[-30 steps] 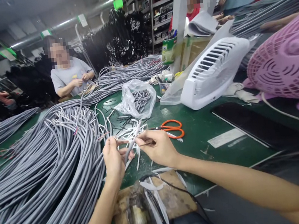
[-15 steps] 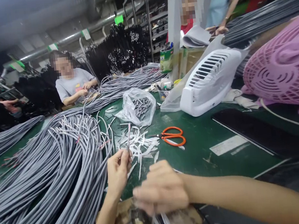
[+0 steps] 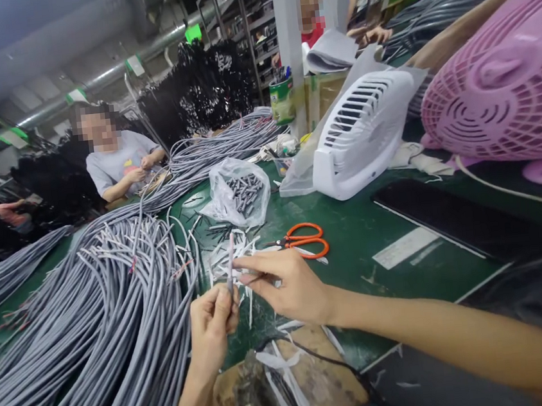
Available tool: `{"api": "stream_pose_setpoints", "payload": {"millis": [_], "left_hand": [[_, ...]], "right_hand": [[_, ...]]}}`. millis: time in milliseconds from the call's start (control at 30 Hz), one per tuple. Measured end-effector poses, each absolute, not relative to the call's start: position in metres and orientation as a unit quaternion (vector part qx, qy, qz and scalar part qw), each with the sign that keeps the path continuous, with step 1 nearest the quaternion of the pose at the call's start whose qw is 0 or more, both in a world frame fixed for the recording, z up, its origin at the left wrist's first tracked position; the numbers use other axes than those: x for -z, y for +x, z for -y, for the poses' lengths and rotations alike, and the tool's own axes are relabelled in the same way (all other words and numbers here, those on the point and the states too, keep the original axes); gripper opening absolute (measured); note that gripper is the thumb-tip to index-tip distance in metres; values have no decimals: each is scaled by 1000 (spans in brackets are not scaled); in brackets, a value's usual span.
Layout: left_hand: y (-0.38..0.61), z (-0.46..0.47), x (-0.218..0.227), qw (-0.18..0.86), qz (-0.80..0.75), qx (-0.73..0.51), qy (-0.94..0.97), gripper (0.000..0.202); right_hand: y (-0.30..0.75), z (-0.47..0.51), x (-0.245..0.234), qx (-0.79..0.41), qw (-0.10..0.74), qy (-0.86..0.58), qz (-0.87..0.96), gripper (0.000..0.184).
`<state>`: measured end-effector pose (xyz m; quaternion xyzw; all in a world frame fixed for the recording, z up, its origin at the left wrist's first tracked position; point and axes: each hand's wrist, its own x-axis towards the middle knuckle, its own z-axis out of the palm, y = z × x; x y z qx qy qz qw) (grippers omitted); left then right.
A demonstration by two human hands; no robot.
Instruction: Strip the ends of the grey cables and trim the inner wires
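Note:
My left hand (image 3: 211,332) pinches a grey cable (image 3: 230,273) near its end, which points upward and shows a pale, pinkish stripped tip. My right hand (image 3: 293,286) is beside that end, its fingers stretched out and apart; the fingertips reach the cable, though I cannot tell whether they touch it. White strips (image 3: 216,255) lie scattered behind the cable tip. To their right are orange-handled scissors (image 3: 324,246). A large bundle of grey cables (image 3: 131,308) spreads left of my left hand.
Behind the strips sits a clear plastic bag (image 3: 263,198) of short grey pieces. A white fan (image 3: 322,175), a pink fan (image 3: 508,110) and a black flat panel (image 3: 437,218) occupy the right. A stained board (image 3: 325,378) is in front. A co-worker (image 3: 123,157) sits across the table.
My right hand has moved up from over the board to the cable end, its fingers now stretched out. The left hand keeps its pinch. The view has shifted slightly.

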<state>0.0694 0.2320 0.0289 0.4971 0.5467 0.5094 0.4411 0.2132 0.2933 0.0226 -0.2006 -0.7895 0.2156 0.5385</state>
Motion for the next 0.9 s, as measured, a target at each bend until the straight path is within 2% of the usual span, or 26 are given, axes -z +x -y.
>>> {"api": "stream_pose_setpoints", "payload": {"millis": [133, 233, 333, 433, 500, 633, 733, 800, 900], "left_hand": [[74, -232, -30, 426, -560, -507, 497, 44], [77, -232, -30, 338, -579, -552, 496, 29], [79, -232, -31, 246, -589, -571, 516, 33], [80, -232, -32, 215, -596, -574, 519, 22], [78, -232, -33, 254, -591, -586, 492, 29], [70, -232, -36, 416, -532, -607, 419, 39], [64, -231, -39, 440, -508, -618, 408, 34], [62, -231, -39, 375, -538, -614, 441, 31], [63, -231, -35, 209, -594, -573, 524, 22]], "right_hand": [[211, -295, -19, -163, 519, -191, 817, 18], [209, -293, -18, -145, 516, -179, 825, 15], [206, -290, -18, -173, 513, -159, 826, 13], [205, -288, -19, -236, 490, -156, 824, 13], [205, -287, -20, -276, 468, -160, 824, 13], [204, -287, -20, -307, 424, -177, 833, 14], [205, -291, -21, -300, 382, -204, 850, 15], [209, -297, -23, -271, 380, -251, 848, 15], [214, -304, -27, -234, 472, -308, 792, 3]]}}
